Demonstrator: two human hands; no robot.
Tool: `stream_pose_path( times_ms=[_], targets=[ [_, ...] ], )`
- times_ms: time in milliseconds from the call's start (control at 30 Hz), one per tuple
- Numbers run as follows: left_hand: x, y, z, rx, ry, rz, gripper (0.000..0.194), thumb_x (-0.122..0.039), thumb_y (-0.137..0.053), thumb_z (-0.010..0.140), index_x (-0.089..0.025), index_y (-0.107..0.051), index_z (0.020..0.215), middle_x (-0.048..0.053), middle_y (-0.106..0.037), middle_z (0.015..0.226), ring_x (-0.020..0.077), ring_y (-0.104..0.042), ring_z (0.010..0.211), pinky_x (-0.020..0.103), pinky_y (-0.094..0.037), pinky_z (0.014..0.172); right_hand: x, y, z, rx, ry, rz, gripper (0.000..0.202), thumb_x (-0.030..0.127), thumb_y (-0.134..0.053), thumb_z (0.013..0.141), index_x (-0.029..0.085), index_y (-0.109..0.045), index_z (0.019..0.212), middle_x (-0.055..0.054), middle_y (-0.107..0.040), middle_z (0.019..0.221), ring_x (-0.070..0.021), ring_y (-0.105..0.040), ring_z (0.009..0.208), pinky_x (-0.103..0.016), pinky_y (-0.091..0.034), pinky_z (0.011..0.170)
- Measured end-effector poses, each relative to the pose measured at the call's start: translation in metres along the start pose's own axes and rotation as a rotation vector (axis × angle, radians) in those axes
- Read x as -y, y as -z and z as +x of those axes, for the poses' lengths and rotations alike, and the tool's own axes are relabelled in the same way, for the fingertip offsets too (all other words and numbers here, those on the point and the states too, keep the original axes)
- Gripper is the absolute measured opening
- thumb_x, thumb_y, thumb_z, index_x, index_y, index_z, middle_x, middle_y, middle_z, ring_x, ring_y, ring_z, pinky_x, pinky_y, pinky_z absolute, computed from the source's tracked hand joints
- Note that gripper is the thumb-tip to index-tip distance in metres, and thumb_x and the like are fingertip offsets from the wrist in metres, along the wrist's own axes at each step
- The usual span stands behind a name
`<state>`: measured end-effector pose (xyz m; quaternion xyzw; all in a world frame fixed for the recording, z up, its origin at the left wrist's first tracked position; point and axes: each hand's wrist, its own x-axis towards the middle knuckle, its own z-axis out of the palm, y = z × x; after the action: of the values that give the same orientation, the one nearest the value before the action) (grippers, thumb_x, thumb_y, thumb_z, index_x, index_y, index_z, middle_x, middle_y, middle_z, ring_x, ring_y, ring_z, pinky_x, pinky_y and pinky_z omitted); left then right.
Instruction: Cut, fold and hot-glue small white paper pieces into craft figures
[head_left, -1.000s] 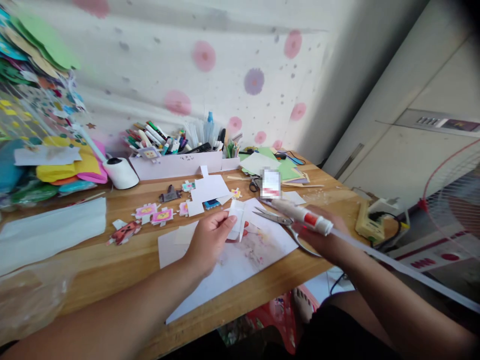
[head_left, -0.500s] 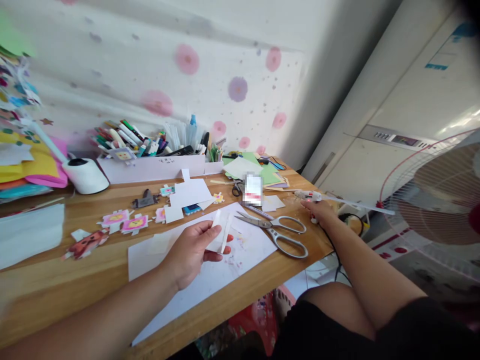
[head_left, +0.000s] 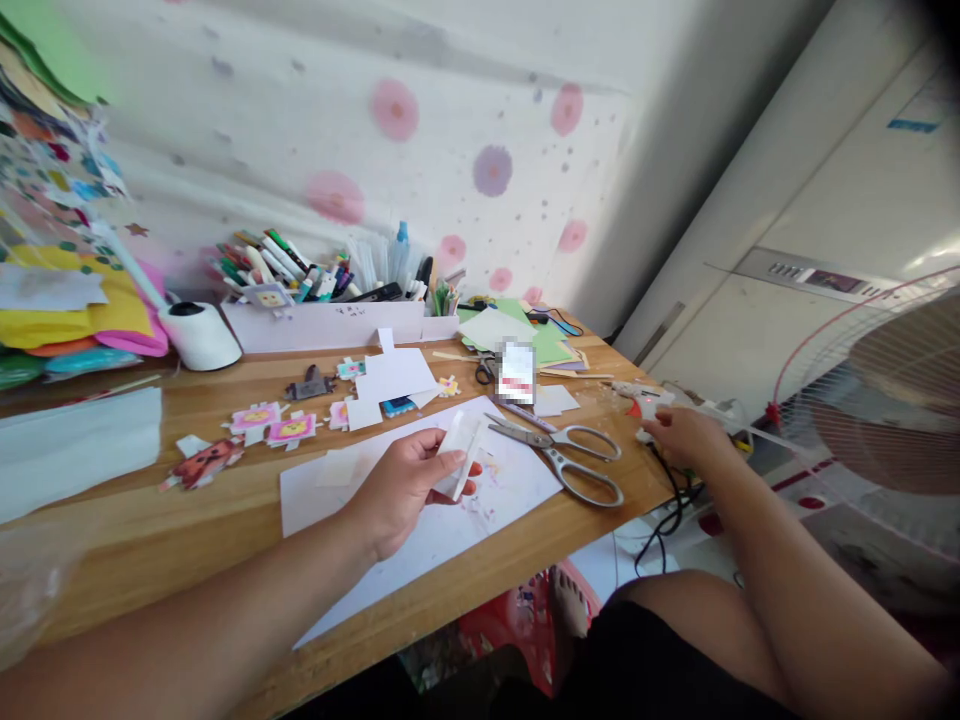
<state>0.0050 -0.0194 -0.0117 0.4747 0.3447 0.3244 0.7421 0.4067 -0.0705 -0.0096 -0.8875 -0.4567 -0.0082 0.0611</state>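
While the left hand [head_left: 396,490] pinches folded white paper [head_left: 459,438], the half-curled right hand [head_left: 688,438], hold unclear, apparently parks a white glue gun [head_left: 657,396], needing steady release.

L hand [head_left: 409,485] grips folded white paper [head_left: 459,455] above white sheet [head_left: 360,565]. R hand [head_left: 686,437] at glue gun [head_left: 646,396], nr scissors [head_left: 574,455].

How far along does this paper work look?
Partway, it seems. The pink cutouts are already cut out and coloured. The left hand holds a folded white piece; the right hand is at the glue gun. A plain white cutout lies unfolded, so it may be left to do.
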Motion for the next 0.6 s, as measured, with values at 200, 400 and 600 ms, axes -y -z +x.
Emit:
stream_pose_path(
  times_ms=[200, 400, 600],
  targets=[
    [-0.002, 0.001, 0.000, -0.014, -0.011, 0.051, 0.017, -0.028, -0.067, 0.075, -0.015, -0.062, 0.083, 0.003, -0.069, 0.073, 0.0129, -0.063, 0.061, 0.023, -0.047, 0.057, 0.001, -0.013, 0.014, 0.039, -0.132, -0.070, 0.027, 0.036, -0.052, 0.091, 0.015, -0.060, 0.105, -0.007, -0.062, 0.106, -0.0182, -0.061, 0.092, -0.039, -0.050, 0.082],
    [-0.002, 0.001, 0.001, -0.021, 0.000, 0.070, 0.015, -0.028, -0.067, 0.076, -0.016, -0.061, 0.082, 0.001, -0.068, 0.072, 0.0117, -0.063, 0.061, 0.022, -0.046, 0.057, 0.007, -0.025, 0.020, -0.055, -0.217, -0.016, 0.038, 0.038, -0.061, 0.080, 0.013, -0.055, 0.109, -0.012, -0.065, 0.098, -0.0235, -0.063, 0.089, -0.033, -0.047, 0.071],
    [-0.001, 0.003, 0.002, 0.003, -0.037, 0.077, 0.015, -0.029, -0.065, 0.078, -0.016, -0.061, 0.084, 0.001, -0.068, 0.073, 0.0110, -0.063, 0.061, 0.022, -0.046, 0.058, 0.025, -0.025, 0.011, -0.197, -0.080, 0.013, 0.037, 0.033, -0.060, 0.078, 0.014, -0.049, 0.108, -0.016, -0.061, 0.104, -0.0276, -0.058, 0.099, -0.032, -0.041, 0.075]
  ],
)
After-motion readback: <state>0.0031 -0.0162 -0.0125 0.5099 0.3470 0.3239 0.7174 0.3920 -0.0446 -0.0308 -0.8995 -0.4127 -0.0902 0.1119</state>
